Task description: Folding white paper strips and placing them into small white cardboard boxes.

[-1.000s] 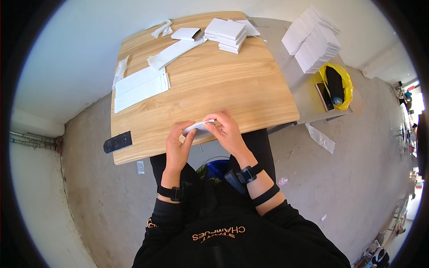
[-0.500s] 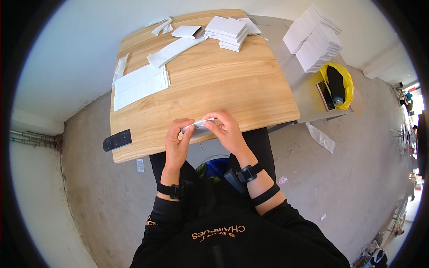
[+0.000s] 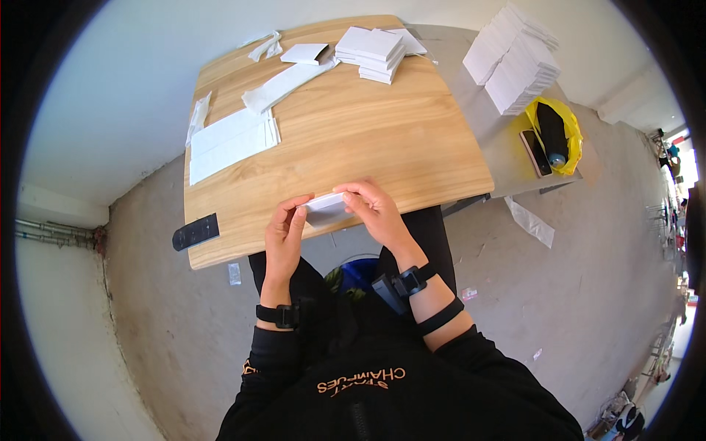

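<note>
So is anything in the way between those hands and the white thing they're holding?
Nothing I can see. The left fingers are right on the left end of the white thing, and the right fingers are at its right end.

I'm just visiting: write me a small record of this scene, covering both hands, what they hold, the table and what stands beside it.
Left hand: pinching the left end of a thin white rectangular paper-like piece
Right hand: pinching its right end
Pale wooden table: flat white sheets, small pile of white flat boxes, flat black oblong object
Right of table: tall white stacks, yellow plastic bag, dark-faced phone
</note>
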{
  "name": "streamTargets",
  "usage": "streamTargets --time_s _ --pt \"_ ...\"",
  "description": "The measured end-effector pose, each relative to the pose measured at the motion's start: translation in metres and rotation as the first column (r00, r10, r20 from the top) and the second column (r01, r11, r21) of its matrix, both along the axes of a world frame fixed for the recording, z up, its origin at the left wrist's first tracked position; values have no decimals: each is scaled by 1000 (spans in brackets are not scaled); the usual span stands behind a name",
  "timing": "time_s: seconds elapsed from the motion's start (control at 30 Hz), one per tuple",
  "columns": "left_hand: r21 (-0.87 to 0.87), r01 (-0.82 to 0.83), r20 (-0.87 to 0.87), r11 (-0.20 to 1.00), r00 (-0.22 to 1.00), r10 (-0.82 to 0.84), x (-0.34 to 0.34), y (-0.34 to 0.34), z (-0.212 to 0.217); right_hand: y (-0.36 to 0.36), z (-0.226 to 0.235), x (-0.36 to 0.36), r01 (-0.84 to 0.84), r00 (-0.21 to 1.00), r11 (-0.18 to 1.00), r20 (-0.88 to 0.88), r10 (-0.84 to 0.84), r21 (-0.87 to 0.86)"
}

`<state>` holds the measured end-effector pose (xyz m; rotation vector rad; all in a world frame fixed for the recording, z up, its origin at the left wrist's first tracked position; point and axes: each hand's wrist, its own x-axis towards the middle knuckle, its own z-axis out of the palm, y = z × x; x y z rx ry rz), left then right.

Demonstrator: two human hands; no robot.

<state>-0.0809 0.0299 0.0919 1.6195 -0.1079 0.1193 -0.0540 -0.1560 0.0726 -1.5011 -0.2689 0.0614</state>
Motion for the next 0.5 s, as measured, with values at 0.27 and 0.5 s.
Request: streamTargets --time_s 0.27,0.5 --pt "20 -18 36 1000 999 18 4 4 -7 -2 2 -1 -27 995 979 -89 45 202" --pt "288 -93 62 953 995 78 5 2 1 -2 3 0 -38 987 979 -143 68 198"
